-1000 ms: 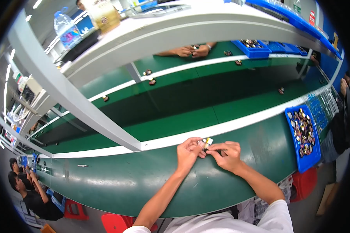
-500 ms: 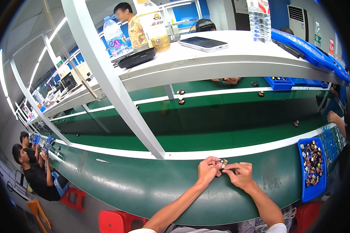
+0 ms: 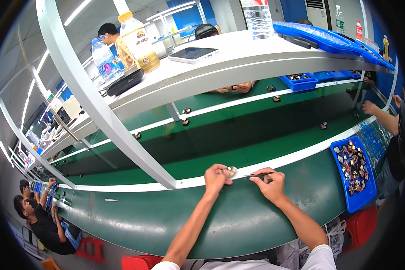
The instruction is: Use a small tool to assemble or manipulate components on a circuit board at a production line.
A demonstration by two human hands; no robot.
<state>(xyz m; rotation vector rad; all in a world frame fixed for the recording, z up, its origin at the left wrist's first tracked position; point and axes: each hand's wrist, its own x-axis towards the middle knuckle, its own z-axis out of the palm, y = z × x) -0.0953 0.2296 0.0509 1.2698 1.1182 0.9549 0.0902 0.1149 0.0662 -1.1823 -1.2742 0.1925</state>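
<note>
My left hand (image 3: 216,180) is closed on a small electronic part (image 3: 231,171) with a pale, shiny face, held up over the green bench near its white far edge. To its right, my right hand (image 3: 272,184) pinches thin dark tweezers (image 3: 258,174), their tip pointing left toward the part. A gap shows between the tip and the part. Fingers hide some of both things. At the right, a blue tray (image 3: 367,196) holds a heap of small parts with dark, white and yellowish pieces.
Beyond the bench runs a green conveyor belt (image 3: 220,155) carrying scattered small parts (image 3: 323,125). A slanted white post (image 3: 121,132) rises at left. Overhead, a white shelf (image 3: 234,49) bears bottles and a phone (image 3: 193,54). A thin pale strip (image 3: 111,200) lies on the bench. Other people work nearby.
My hands have drawn apart: before, they met at the part. Now the tweezers show plainly in my right hand. The whole view has shifted, and parts on the belt sit elsewhere in it.
</note>
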